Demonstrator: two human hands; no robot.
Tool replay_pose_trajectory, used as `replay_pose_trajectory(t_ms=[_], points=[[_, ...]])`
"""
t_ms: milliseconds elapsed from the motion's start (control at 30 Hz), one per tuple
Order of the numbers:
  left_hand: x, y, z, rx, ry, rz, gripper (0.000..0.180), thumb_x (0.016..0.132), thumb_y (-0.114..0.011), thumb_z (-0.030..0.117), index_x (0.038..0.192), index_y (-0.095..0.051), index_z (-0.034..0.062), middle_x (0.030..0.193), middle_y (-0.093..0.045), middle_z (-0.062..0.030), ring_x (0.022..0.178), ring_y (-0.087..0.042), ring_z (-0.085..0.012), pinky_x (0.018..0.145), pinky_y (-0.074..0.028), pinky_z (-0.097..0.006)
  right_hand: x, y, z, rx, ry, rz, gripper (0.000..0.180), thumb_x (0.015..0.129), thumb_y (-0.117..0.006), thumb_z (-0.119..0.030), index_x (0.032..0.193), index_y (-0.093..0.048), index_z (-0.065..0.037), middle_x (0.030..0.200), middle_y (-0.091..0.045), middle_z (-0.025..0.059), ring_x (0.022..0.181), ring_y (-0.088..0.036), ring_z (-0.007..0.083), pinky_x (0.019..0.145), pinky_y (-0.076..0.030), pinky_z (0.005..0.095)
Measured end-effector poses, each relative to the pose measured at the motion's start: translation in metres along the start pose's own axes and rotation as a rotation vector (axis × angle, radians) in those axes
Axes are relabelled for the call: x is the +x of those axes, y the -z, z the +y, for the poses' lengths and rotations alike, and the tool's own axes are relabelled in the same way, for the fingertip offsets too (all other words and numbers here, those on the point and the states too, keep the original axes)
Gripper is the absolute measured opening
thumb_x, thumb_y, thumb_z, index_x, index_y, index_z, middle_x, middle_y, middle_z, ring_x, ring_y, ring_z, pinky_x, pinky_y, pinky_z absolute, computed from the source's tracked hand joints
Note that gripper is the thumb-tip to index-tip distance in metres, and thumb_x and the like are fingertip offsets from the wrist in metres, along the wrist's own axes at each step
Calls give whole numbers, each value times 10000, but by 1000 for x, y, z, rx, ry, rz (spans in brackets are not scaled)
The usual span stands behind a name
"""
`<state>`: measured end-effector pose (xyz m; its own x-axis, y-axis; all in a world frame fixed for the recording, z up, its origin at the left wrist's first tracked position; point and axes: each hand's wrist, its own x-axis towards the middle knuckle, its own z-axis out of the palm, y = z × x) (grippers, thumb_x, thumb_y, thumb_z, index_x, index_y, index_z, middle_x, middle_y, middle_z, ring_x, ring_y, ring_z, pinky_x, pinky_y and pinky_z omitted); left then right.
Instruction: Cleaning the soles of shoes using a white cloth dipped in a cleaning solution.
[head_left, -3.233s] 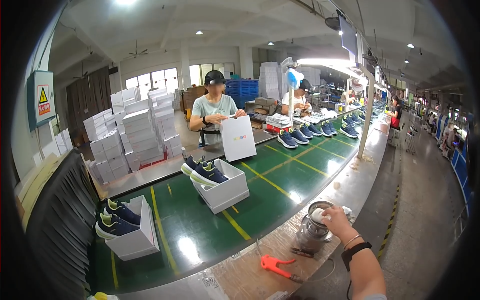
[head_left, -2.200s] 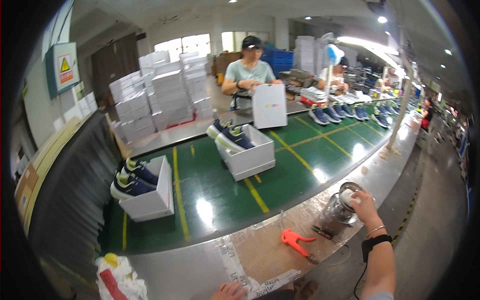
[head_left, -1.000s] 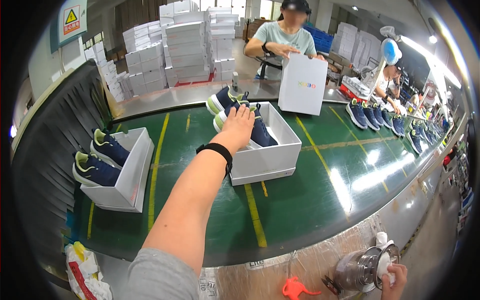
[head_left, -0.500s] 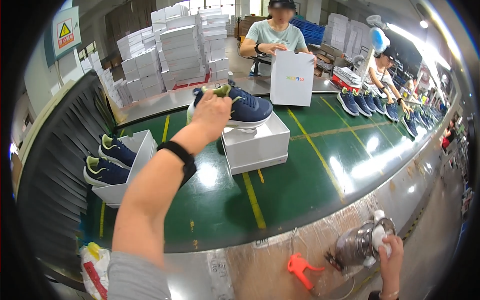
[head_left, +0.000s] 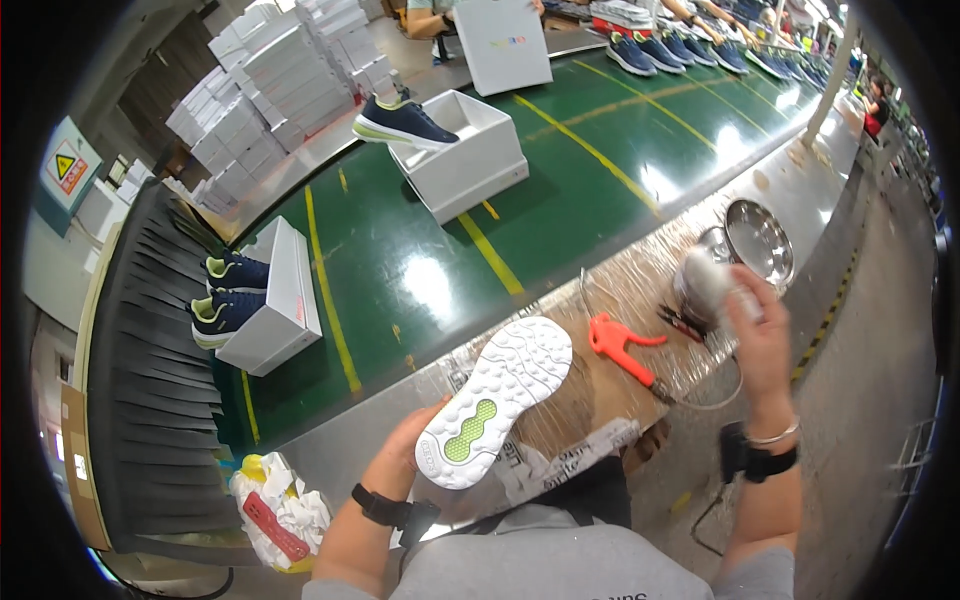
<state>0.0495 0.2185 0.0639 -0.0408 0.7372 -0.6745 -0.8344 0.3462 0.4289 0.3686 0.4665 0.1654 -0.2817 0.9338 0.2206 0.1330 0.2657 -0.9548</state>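
Note:
My left hand grips a sneaker by the heel end, close to my body. Its white knobbly sole with a green inset faces up; the upper is hidden beneath. Fingers closed, my right hand holds a white wad, perhaps cloth, smeared by motion. The wad is beside a shiny metal pot whose round lid stands tilted open. A navy sneaker rests across the rim of an open white shoebox on the green belt.
An orange air gun with a hose lies on the film-covered bench. Another white box with navy sneakers stands by black strip curtains. Across the belt, a person holds a white lid. More sneakers line the far right.
My left hand has brought one sneaker from over the box to near my body and turned its sole up. My right hand has lifted the white wad from the pot. The view has tilted down.

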Motion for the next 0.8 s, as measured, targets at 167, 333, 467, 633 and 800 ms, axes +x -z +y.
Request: replay_pose_trajectory(t_ms=[167, 333, 467, 633, 800], points=[[-1, 10, -31, -37, 103, 47, 394, 949, -436, 262, 1125, -523, -79, 1073, -604, -203, 934, -628, -262, 773, -547, -363, -74, -85, 43, 28, 94, -205, 269, 824, -587, -37, 1093, -573, -33, 1059, -572, 101, 990, -535, 195, 855, -430, 301], [-9, 1, -32, 24, 55, 112, 392, 937, -467, 266, 1095, -539, -86, 1040, -618, -196, 888, -642, -255, 755, -551, -360, -129, -127, 42, -466, 706, -383, 334, 747, -553, -50, 1073, -610, -102, 1135, -556, 109, 961, -507, 306, 879, -411, 388], [-19, -8, -32, -13, 21, 131, 379, 931, -483, 254, 1076, -547, -90, 1014, -627, -190, 851, -649, -252, 737, -554, -357, -91, -129, 85, -523, 494, -205, 342, 748, -528, -15, 1073, -598, -94, 1136, -552, 122, 968, -503, 322, 841, -426, 422], [-7, -10, -29, -10, 21, 134, 372, 932, -482, 249, 1072, -549, -90, 1006, -629, -186, 846, -649, -251, 735, -553, -355, -79, -122, 106, -422, 429, -218, 362, 718, -532, -5, 1065, -592, -90, 1114, -551, 128, 942, -497, 322, 840, -420, 421], [-5, -7, -28, -33, 13, 162, 366, 932, -482, 244, 1068, -551, -89, 997, -632, -183, 840, -650, -249, 734, -552, -354, -132, -118, 60, -346, 686, -409, 396, 718, -556, -45, 1105, -601, -117, 1136, -550, 99, 963, -497, 301, 856, -428, 391]])
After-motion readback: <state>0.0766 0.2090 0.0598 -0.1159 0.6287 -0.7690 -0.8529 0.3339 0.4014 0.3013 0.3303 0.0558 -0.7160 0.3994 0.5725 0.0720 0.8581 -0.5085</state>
